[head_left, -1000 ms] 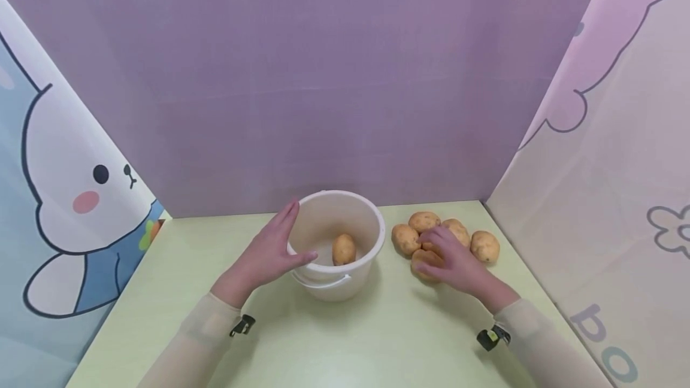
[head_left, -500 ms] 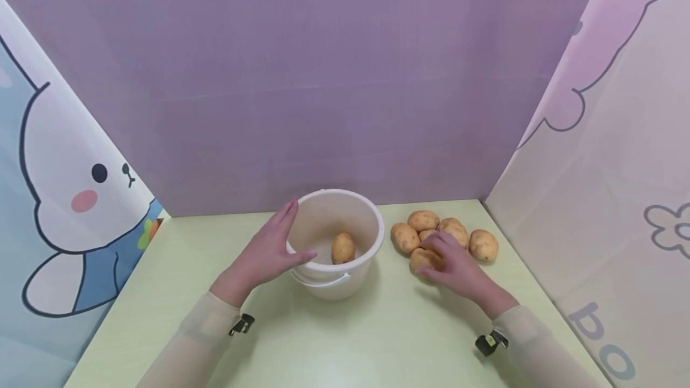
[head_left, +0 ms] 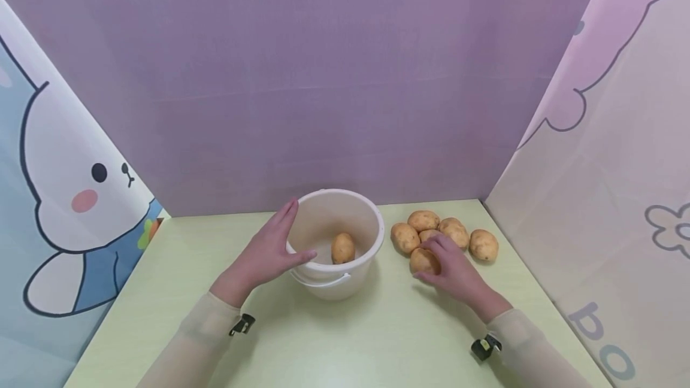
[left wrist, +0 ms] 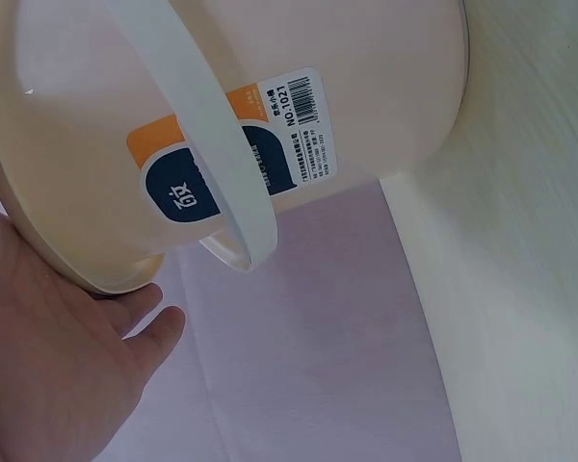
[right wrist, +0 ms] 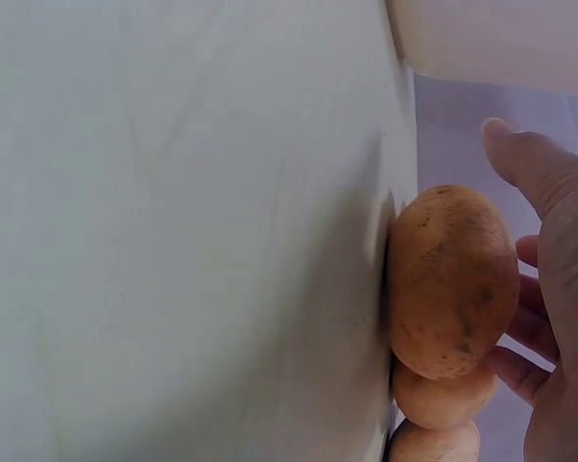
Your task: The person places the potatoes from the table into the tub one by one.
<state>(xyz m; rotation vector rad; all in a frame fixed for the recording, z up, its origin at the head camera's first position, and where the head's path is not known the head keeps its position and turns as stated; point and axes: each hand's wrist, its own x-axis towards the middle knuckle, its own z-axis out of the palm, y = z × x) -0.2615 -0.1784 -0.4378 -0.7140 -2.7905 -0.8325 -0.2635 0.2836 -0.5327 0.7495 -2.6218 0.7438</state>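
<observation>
Pale green tabletop [head_left: 345,340], head view: left hand [head_left: 266,253] rests flat-fingered against the white plastic bucket [head_left: 345,283]; right hand [head_left: 453,268] curls over a firm brown potato [head_left: 422,260]. Right wrist view: potato [right wrist: 451,279] looks solid, matte; cup its middle

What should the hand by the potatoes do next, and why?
Probably close the right hand round the nearest brown potato and lift it. Its fingers already curl about that potato on the pale green table, and the left hand steadies the white plastic bucket, which holds one potato.
</observation>
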